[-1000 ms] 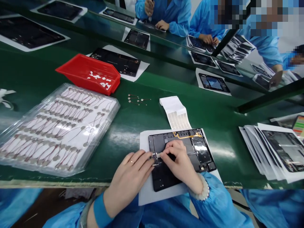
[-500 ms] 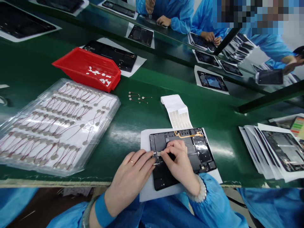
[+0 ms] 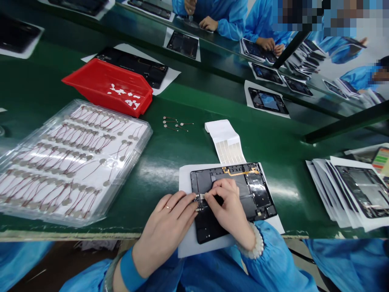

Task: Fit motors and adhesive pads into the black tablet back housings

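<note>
My left hand (image 3: 164,231) rests at the front edge of a black tablet back housing (image 3: 243,190), its fingertips against a small dark circuit board (image 3: 198,201). My right hand (image 3: 227,209) lies over the housing, with thumb and fingers pinched at a thin white tab (image 3: 203,196) on that board. Both hands hide the housing's lower middle. A gold flex cable (image 3: 240,172) runs along the housing's far edge. Under the housing lies a white paper sheet (image 3: 188,239).
On the green bench stand a clear tray (image 3: 75,162) of wired coin-shaped parts, a few loose ones (image 3: 174,124), a red plastic bin (image 3: 107,87) and a white label strip (image 3: 225,140). A stack of housings on paper (image 3: 349,190) sits right. Co-workers in blue sleeves (image 3: 219,20) work across the bench.
My hands stay nearly still on the small board. The whole view has drifted slightly, and a co-worker at the far right has lifted a tablet housing away.
</note>
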Motion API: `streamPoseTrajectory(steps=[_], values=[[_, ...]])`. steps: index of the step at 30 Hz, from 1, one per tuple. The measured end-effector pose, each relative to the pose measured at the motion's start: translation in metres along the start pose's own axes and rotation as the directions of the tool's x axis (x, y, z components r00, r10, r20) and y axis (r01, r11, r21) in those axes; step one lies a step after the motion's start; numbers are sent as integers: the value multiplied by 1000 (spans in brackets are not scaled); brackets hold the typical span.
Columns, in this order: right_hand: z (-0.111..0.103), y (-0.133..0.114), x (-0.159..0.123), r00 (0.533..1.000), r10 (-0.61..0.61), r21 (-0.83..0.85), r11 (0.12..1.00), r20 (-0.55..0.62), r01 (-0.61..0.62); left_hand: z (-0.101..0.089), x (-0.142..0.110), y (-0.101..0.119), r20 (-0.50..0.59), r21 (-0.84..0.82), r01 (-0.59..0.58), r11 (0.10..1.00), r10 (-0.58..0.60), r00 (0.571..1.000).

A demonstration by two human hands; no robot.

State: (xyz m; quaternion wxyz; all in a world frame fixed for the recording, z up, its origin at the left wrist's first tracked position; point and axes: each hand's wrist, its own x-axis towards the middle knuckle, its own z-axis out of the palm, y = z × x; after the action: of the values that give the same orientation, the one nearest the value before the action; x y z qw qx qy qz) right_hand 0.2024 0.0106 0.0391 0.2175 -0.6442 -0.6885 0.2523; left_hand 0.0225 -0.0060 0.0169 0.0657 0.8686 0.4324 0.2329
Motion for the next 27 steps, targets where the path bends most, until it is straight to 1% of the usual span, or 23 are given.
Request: streamPoseTrajectory(steps=[3, 5, 7, 9, 12, 16, 19, 21, 23, 25, 27], values=[[0, 0, 0, 1000, -2, 1, 1000, -2, 2, 2, -3, 0, -7, 32, -14, 999, 14, 1000], [0, -1, 0, 1000, -2, 0, 1000, 1, 2, 4, -5, -1, -4, 48, -75, 996, 75, 997], [-1, 0, 0, 1000, -3, -4, 1000, 3, 3, 4, -6, -2, 32, 56, -153, 987, 151, 988], [-1, 0, 0, 1000, -6, -13, 1000, 1, 6, 3, -5, -3, 82, 65, -205, 977, 199, 977], [0, 0, -1, 1000, -20, -38, 999, -5, 20, 0, -1, -4, 106, 98, -236, 967, 226, 968], [0, -1, -1, 999, -49, -108, 993, -10, 47, -3, 3, -3, 144, 177, -320, 931, 298, 944], [-7, 0, 2, 996, -91, -181, 979, 21, 93, -3, 3, 1, 186, 234, -370, 899, 332, 925], [-17, 6, 5, 995, -100, -203, 974, 9, 100, -3, 3, 2, 206, 255, -395, 883, 349, 914], [-29, 16, 10, 995, -79, -168, 983, -63, 68, -5, 6, 0, 224, 252, -421, 871, 371, 901], [-37, 28, 14, 992, -48, -83, 996, -115, 39, -10, 14, -5, 234, 205, -444, 872, 397, 888], [-40, 40, 16, 995, -55, -28, 998, -86, 53, -16, 27, -13, 248, 109, -458, 882, 422, 872]])
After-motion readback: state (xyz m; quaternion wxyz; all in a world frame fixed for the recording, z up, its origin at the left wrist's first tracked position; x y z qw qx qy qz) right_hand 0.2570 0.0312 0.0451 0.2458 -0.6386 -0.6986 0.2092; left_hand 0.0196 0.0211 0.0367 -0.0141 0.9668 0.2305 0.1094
